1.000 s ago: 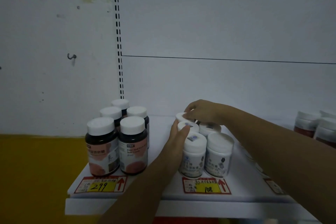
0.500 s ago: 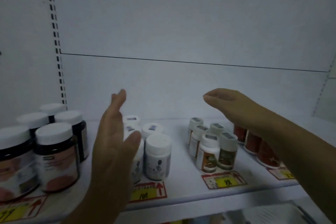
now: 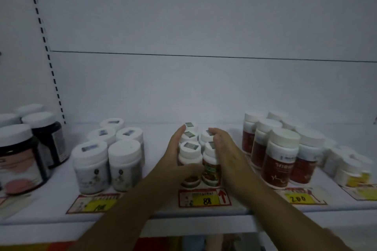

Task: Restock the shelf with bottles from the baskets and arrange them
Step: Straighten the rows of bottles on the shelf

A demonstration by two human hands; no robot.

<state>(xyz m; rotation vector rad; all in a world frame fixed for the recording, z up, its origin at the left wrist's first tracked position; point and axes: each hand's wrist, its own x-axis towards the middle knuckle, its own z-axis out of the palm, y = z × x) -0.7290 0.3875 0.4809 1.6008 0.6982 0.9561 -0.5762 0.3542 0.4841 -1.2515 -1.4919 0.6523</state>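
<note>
A tight cluster of small white-capped bottles (image 3: 189,147) with red and green labels stands on the white shelf (image 3: 159,208), behind the price tag marked 88 (image 3: 205,197). My left hand (image 3: 175,159) lies against the cluster's left side, its thumb across the front-left bottle. My right hand (image 3: 224,149) presses flat against the right side, fingers along the caps. The bottles are squeezed between both hands. No basket is clearly in view.
Left of the cluster stand several white bottles (image 3: 124,161), and large dark jars (image 3: 18,161) fill the far left. To the right are red-labelled bottles (image 3: 279,161) and yellow-labelled ones (image 3: 350,171). The white back panel (image 3: 204,87) rises behind.
Both hands left the white bottles, swung right while apart and raised, and now close in on the small red-and-green bottles. The view shifted right along the shelf.
</note>
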